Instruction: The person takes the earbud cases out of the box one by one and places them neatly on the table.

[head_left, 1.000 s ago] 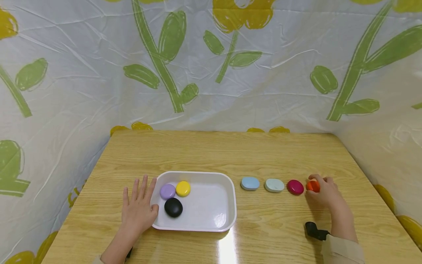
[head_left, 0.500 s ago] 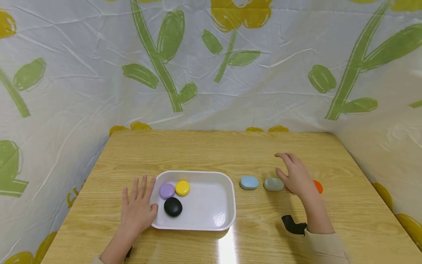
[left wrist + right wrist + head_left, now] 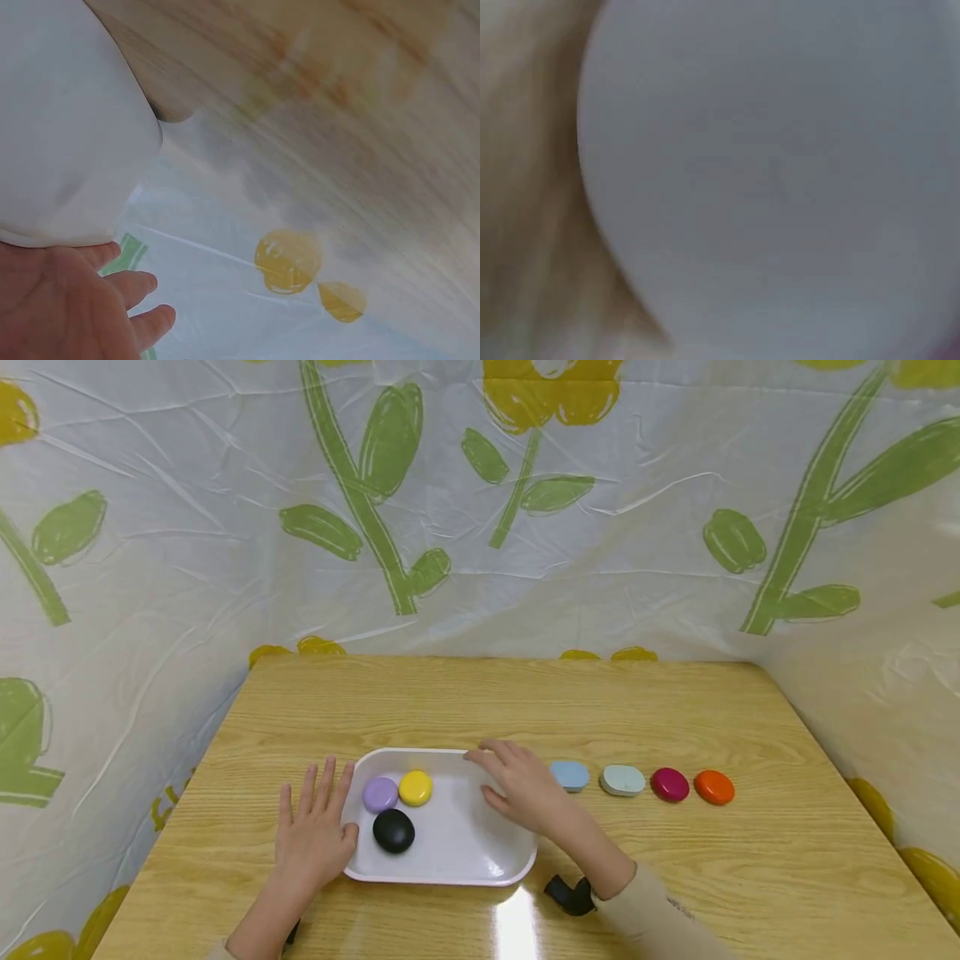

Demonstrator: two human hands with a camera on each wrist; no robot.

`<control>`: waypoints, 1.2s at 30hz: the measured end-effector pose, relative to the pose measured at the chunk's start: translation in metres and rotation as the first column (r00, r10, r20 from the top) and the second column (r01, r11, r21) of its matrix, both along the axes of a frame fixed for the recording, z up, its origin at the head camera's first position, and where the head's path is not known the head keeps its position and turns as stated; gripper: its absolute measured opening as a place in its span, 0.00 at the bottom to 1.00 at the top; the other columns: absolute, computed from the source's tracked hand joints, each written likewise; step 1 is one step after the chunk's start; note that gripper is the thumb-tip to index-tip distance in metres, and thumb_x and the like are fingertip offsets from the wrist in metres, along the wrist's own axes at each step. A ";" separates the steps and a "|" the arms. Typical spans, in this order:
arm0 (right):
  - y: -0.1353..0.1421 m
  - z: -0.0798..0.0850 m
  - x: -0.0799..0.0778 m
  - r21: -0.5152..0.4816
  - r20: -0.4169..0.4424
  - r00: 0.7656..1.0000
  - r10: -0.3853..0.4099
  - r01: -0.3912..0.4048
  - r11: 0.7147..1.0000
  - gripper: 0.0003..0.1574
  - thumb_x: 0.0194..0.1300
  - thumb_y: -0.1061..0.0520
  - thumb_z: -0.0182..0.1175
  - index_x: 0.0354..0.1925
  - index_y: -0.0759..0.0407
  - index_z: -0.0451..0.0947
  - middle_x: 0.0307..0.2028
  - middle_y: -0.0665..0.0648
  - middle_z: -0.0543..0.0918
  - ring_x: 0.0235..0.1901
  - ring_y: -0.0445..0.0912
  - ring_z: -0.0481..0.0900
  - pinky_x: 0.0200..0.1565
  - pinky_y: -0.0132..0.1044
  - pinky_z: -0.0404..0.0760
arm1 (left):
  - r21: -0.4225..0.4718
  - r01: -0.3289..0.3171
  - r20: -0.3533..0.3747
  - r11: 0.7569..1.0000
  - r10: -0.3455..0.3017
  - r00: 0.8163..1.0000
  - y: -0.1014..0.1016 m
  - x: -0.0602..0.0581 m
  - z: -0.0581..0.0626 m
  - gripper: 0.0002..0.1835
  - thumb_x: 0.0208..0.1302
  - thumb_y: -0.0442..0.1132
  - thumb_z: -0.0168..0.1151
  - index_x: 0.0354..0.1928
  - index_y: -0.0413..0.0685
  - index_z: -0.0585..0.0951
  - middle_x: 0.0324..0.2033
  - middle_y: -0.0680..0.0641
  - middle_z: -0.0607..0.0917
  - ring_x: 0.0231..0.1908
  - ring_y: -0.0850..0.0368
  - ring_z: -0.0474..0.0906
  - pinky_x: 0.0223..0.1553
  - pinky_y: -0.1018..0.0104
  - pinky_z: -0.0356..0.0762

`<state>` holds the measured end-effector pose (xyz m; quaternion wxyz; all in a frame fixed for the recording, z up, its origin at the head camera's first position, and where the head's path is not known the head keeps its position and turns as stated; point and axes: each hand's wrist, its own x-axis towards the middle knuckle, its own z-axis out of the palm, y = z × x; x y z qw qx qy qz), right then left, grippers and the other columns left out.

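Note:
Flat beside the tray's left end, my left hand (image 3: 313, 835) has its fingers spread, with the thumb at the rim of the white tray (image 3: 450, 881). In the left wrist view, the left hand's fingers (image 3: 142, 285) lie against the tray's wall (image 3: 75, 172). My right hand (image 3: 525, 787) hovers over the tray's right end, fingers loosely bent and holding nothing visible. Inside the tray lie a purple pebble-like piece (image 3: 381, 794), a yellow one (image 3: 416, 787) and a larger black one (image 3: 393, 831). The right wrist view is blurred and shows mostly the tray (image 3: 765, 180).
Right of the tray, a row of smooth pieces lies on the wooden table (image 3: 480, 702): light blue (image 3: 572, 776), pale green (image 3: 622, 780), crimson (image 3: 670, 784) and orange (image 3: 714, 787). A flower-printed sheet (image 3: 525, 577) hangs around the table's back and sides.
My right hand has let go of the orange piece at the row's right end and swept left, past the other pieces, to above the tray. The left hand stays put.

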<state>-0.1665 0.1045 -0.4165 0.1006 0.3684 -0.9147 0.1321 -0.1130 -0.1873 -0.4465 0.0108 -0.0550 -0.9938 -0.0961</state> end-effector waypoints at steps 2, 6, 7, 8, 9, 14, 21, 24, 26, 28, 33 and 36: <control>-0.016 -0.004 0.004 0.060 -0.010 0.998 0.058 -0.058 0.997 0.28 0.57 0.55 0.60 0.57 0.52 0.68 0.53 0.58 0.72 0.53 0.52 0.72 0.53 0.48 0.73 | 0.000 0.003 0.000 1.000 -0.003 1.000 0.000 0.000 0.000 0.37 0.58 0.42 0.49 0.70 0.47 0.51 0.70 0.39 0.48 0.68 0.40 0.38 0.64 0.39 0.30; -0.043 -0.009 0.013 0.197 -0.023 0.990 0.138 -0.131 0.972 0.29 0.59 0.51 0.59 0.59 0.48 0.66 0.56 0.56 0.71 0.56 0.49 0.70 0.54 0.43 0.71 | 0.003 0.009 -0.003 1.000 -0.009 1.000 0.000 0.000 -0.001 0.37 0.58 0.42 0.49 0.70 0.47 0.51 0.70 0.39 0.48 0.69 0.41 0.37 0.64 0.40 0.29; -0.049 -0.010 0.015 0.230 -0.028 0.988 0.150 -0.140 0.963 0.30 0.59 0.50 0.58 0.59 0.47 0.66 0.56 0.55 0.70 0.56 0.49 0.69 0.54 0.42 0.71 | 0.000 0.010 -0.005 1.000 -0.010 1.000 0.000 0.000 -0.001 0.37 0.58 0.42 0.49 0.70 0.46 0.52 0.70 0.39 0.48 0.69 0.41 0.38 0.64 0.40 0.30; -0.053 -0.011 0.017 0.257 -0.027 0.986 0.164 -0.152 0.954 0.30 0.59 0.49 0.58 0.60 0.46 0.65 0.57 0.54 0.70 0.56 0.48 0.69 0.54 0.41 0.71 | -0.001 0.011 -0.007 1.000 -0.011 1.000 0.000 -0.001 -0.001 0.37 0.58 0.42 0.49 0.70 0.46 0.52 0.70 0.39 0.48 0.68 0.41 0.38 0.64 0.40 0.30; -0.058 -0.012 0.019 0.280 -0.025 0.984 0.178 -0.164 0.946 0.31 0.59 0.49 0.59 0.60 0.46 0.65 0.57 0.54 0.70 0.56 0.47 0.69 0.54 0.41 0.72 | -0.001 0.013 -0.007 1.000 -0.013 1.000 0.000 -0.001 -0.002 0.37 0.58 0.42 0.49 0.70 0.46 0.51 0.70 0.39 0.48 0.68 0.40 0.38 0.64 0.40 0.30; -0.074 -0.019 0.022 0.333 -0.033 0.967 0.252 -0.227 0.915 0.30 0.58 0.50 0.59 0.60 0.43 0.67 0.57 0.53 0.70 0.55 0.45 0.69 0.51 0.37 0.73 | -0.003 0.017 0.000 1.000 -0.017 1.000 -0.001 -0.001 -0.002 0.37 0.59 0.43 0.49 0.70 0.46 0.51 0.70 0.39 0.48 0.68 0.40 0.38 0.64 0.39 0.29; -0.084 -0.033 0.022 0.383 -0.057 0.945 0.323 -0.278 0.881 0.33 0.58 0.49 0.59 0.62 0.38 0.65 0.61 0.53 0.67 0.57 0.44 0.67 0.50 0.35 0.72 | -0.009 0.018 -0.003 1.000 -0.018 1.000 0.000 -0.001 -0.002 0.36 0.59 0.43 0.48 0.70 0.47 0.52 0.69 0.39 0.49 0.68 0.40 0.38 0.64 0.40 0.30; -0.086 -0.038 0.022 0.393 -0.070 0.940 0.335 -0.283 0.875 0.35 0.57 0.47 0.59 0.63 0.36 0.64 0.62 0.53 0.65 0.57 0.44 0.67 0.50 0.34 0.72 | -0.010 0.019 -0.007 1.000 -0.019 1.000 0.000 0.000 -0.002 0.36 0.59 0.43 0.48 0.70 0.46 0.51 0.69 0.38 0.48 0.68 0.40 0.39 0.64 0.39 0.30; -0.087 -0.041 0.023 0.393 -0.079 0.938 0.339 -0.283 0.875 0.35 0.57 0.47 0.59 0.63 0.36 0.63 0.63 0.53 0.65 0.57 0.45 0.67 0.49 0.34 0.73 | -0.013 0.020 -0.010 1.000 -0.021 1.000 0.000 0.000 -0.002 0.36 0.60 0.43 0.48 0.70 0.46 0.51 0.69 0.38 0.48 0.68 0.40 0.39 0.64 0.39 0.31; -0.088 -0.043 0.023 0.385 -0.085 0.936 0.342 -0.286 0.878 0.35 0.57 0.48 0.59 0.63 0.36 0.63 0.63 0.53 0.65 0.57 0.45 0.67 0.48 0.34 0.73 | -0.014 0.020 -0.013 1.000 -0.020 1.000 0.000 0.001 -0.001 0.36 0.60 0.42 0.49 0.70 0.46 0.51 0.69 0.38 0.48 0.68 0.40 0.38 0.64 0.39 0.31; -0.089 -0.045 0.024 0.359 -0.073 0.932 0.356 -0.308 0.881 0.32 0.58 0.49 0.58 0.61 0.38 0.66 0.62 0.54 0.66 0.57 0.46 0.68 0.49 0.33 0.74 | -0.011 0.020 -0.010 1.000 -0.020 1.000 0.000 0.001 -0.001 0.36 0.60 0.42 0.49 0.70 0.46 0.51 0.69 0.38 0.48 0.69 0.40 0.37 0.64 0.39 0.31; -0.089 -0.046 0.024 0.350 -0.067 0.928 0.366 -0.322 0.880 0.28 0.59 0.49 0.58 0.58 0.39 0.68 0.61 0.54 0.67 0.57 0.46 0.69 0.47 0.32 0.75 | -0.008 0.020 -0.006 1.000 -0.020 1.000 0.000 0.001 -0.001 0.37 0.60 0.43 0.49 0.70 0.46 0.51 0.69 0.38 0.47 0.68 0.40 0.37 0.63 0.39 0.30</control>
